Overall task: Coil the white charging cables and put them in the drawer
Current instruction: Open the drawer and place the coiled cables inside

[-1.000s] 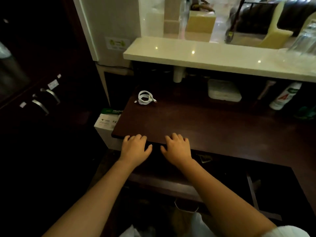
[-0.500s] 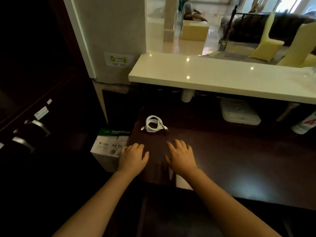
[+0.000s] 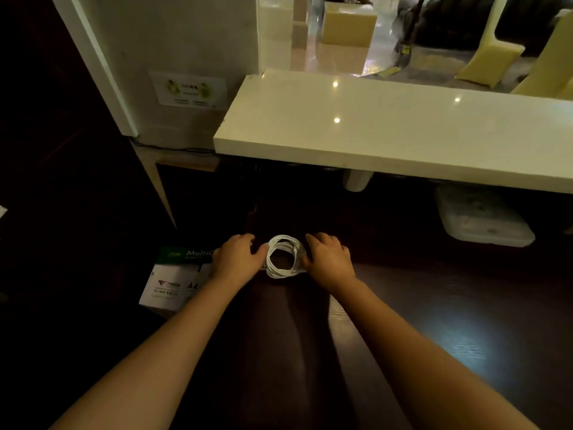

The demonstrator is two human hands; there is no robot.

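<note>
White cable (image 3: pixel 283 256) already coiled on dark bench (image 3: pixel 434 305); I see left hand (image 3: pixel 237 259) at 9 o'clock, right hand (image 3: pixel 330 259) at 3, touching it, grip unclear. Drawer stowing left.

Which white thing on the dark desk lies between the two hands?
The coiled white cable, a round loop on the desk; the flat white box sits far right under the counter.

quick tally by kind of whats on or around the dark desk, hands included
hands: 2, left hand and right hand
coiled white cable: 1, on the dark desk, between the hands
paper box: 1, left of the desk
white flat container: 1, under the white counter
total: 5
</note>
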